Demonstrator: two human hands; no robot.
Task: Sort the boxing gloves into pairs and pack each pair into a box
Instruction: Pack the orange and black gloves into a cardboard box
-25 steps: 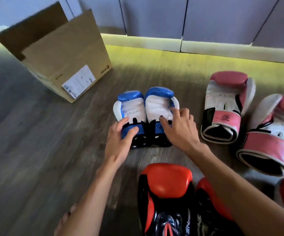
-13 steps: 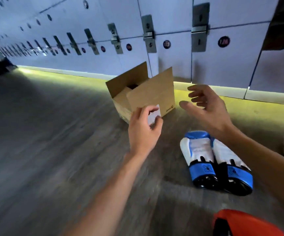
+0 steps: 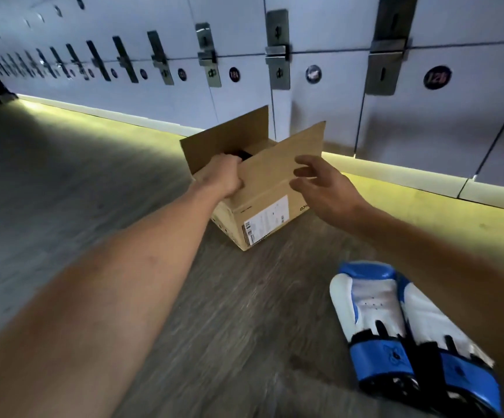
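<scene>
An open cardboard box (image 3: 262,206) with raised flaps and a white label stands on the wooden floor near the lockers. My left hand (image 3: 222,176) grips the near flap's left edge, fingers curled over it into the box. My right hand (image 3: 320,184) hovers at the flap's right side, fingers spread and bent, touching nothing that I can see. Something dark shows inside the box. A pair of blue and white boxing gloves (image 3: 395,327) lies side by side on the floor at lower right, partly hidden under my right forearm.
A long row of grey lockers (image 3: 335,70) with metal latches runs along the back, with a lit yellow strip at its base (image 3: 395,188). Wooden floor (image 3: 63,176) stretches to the left of the box.
Both hands left the blue gloves and reached toward the box. My left hand has taken hold of the near flap; my right hand has come closer to it. The view turned left.
</scene>
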